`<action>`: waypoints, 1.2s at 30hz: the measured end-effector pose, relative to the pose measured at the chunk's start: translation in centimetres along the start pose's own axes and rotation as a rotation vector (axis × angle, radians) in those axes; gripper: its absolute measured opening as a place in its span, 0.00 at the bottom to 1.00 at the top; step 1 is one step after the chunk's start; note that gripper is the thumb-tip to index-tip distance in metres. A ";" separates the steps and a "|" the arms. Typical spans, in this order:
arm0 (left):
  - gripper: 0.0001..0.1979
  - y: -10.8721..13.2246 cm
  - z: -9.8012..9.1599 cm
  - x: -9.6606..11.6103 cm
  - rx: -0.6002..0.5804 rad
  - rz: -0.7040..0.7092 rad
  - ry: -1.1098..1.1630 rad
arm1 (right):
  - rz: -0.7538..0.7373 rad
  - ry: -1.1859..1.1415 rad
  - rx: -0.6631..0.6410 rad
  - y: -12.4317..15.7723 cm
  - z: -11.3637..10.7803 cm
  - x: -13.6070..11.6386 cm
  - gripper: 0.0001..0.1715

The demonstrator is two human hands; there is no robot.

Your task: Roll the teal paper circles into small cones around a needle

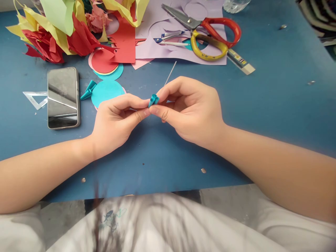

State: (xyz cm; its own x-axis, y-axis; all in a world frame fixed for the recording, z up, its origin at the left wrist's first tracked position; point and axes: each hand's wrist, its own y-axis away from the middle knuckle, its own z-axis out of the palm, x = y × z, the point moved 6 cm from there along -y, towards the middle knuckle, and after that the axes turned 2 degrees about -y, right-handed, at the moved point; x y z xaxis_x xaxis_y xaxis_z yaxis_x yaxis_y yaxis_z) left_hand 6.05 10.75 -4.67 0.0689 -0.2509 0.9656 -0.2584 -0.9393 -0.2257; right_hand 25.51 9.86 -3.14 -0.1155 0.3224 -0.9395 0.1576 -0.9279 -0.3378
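Observation:
Between the fingertips of both hands is a small folded piece of blue paper (153, 100), pleated into little cones. My left hand (118, 117) pinches it from the left with thumb and forefinger. From the other side my right hand (194, 108) grips it with the thumb and bent fingers. A thin pale stick (170, 73) pokes up behind the right forefinger; its lower end is hidden. Just beyond my left hand lie blue paper circles (107, 91), and a second folded blue paper piece (88, 90) rests against their left edge.
A phone (63, 98) lies at left, partly over a clear set square (35, 99). Scissors (195, 23) with red and yellow handles rest on cut lilac paper (220, 58), near a utility knife (241, 62). Crumpled coloured paper (44, 42) fills the back left of the blue table (275, 115).

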 end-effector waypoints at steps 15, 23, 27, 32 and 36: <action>0.17 -0.2 0.1 0.9 -0.019 -0.032 -0.025 | 0.048 0.090 -0.025 -0.3 -0.2 0.6 0.23; 0.10 -0.6 0.1 1.4 -0.043 0.113 -0.018 | 0.007 0.075 -0.032 -0.3 -0.2 0.5 0.21; 0.06 -0.5 0.2 1.5 -0.080 0.101 -0.028 | -0.017 0.088 -0.013 -0.2 -0.1 0.6 0.23; 0.10 -0.4 0.2 1.0 -0.074 0.035 0.024 | -0.132 0.073 -0.007 -0.3 -0.2 0.7 0.23; 0.13 -0.3 0.6 0.6 -0.089 0.039 0.103 | -0.178 0.113 -0.068 -0.3 -0.1 1.2 0.26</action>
State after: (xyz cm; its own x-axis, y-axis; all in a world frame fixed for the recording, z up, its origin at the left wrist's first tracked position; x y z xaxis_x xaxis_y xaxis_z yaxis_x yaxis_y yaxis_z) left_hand 6.74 10.75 -4.10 -0.0412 -0.2573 0.9654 -0.3441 -0.9035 -0.2555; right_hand 25.46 10.59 -4.21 -0.0371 0.5023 -0.8639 0.2110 -0.8411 -0.4981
